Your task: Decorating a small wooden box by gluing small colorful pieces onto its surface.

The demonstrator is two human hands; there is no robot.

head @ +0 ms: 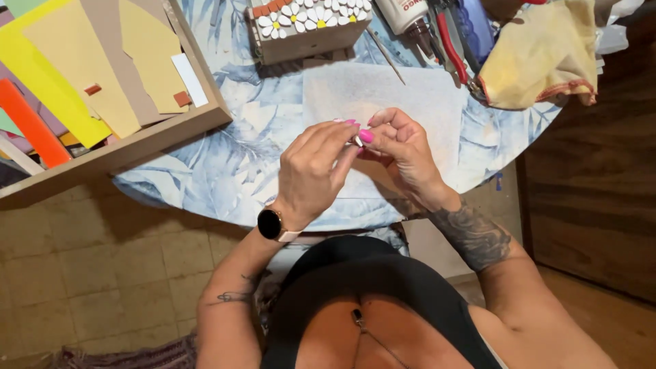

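Together, left hand [316,167], right hand [403,152], pinching small piece [358,140] (fingertips)

White glue bottle [403,14] with label, top edge; round dark smartwatch screen [269,223].

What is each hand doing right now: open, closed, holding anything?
Left hand: fingers pinched shut on a tiny pale piece.
Right hand: fingertips closed on the same piece.
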